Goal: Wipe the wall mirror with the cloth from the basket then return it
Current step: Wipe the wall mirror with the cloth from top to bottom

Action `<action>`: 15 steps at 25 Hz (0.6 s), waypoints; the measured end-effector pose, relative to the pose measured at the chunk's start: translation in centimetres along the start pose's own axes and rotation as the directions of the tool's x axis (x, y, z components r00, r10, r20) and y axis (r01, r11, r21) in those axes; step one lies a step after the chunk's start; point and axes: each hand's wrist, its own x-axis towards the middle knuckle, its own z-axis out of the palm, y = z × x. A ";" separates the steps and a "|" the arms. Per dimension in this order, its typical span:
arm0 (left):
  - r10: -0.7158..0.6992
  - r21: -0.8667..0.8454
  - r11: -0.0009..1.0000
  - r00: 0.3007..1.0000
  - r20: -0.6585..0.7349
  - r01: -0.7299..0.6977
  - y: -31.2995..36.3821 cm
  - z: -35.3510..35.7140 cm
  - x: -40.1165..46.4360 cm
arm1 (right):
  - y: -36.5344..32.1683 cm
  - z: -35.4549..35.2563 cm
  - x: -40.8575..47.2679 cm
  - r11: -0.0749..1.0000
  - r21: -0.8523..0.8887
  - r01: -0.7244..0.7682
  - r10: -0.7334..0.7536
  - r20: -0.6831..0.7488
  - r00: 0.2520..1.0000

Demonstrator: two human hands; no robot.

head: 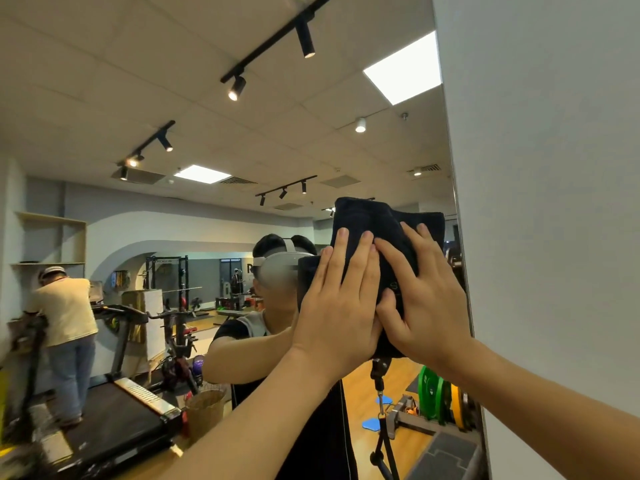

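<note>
Head view: cloth (367, 216) flat against mirror (173, 98), out at 3 o'clock near its edge.
Left hand (341, 299): fingers straight, pressing cloth.
Right hand (426, 299): flat, pressing cloth too.

Cloth (367, 216): black, plain. Wall (554, 168) by the mirror's (104, 81) right edge: flat pale grey. In the glass: ceiling (311, 133) white, square tile grid; lights (305, 38) black; plates (427, 393) at lower right corner green, one yellow; pads (371, 424) bright blue; basket (205, 408) near bottom edge tan weave; treadmill (121, 420) black, silver ribbed strip.
</note>
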 end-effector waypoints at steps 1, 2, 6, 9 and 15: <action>-0.001 0.002 1.000 1.000 0.011 0.001 -1.0 -0.4 -0.6 | -1.0 0.4 0.1 1.000 0.012 0.004 -0.004 0.003 1.000; -0.001 0.004 1.000 1.000 0.022 0.001 -1.9 -0.9 -1.1 | -2.1 0.8 0.2 1.000 0.020 0.007 -0.007 0.006 1.000; -0.011 0.017 1.000 0.999 0.048 0.010 -6.0 -2.7 -3.5 | -6.4 2.7 0.6 0.999 0.029 0.029 -0.029 0.013 0.999; -0.012 0.033 0.999 0.997 0.077 0.010 -8.8 -4.1 -5.2 | -9.4 4.1 1.0 0.999 0.038 0.028 -0.028 0.008 1.000; -0.021 0.070 0.997 0.995 0.099 0.014 -15.2 -7.1 -8.7 | -16.7 7.2 1.9 0.997 0.065 0.046 -0.044 -0.028 0.999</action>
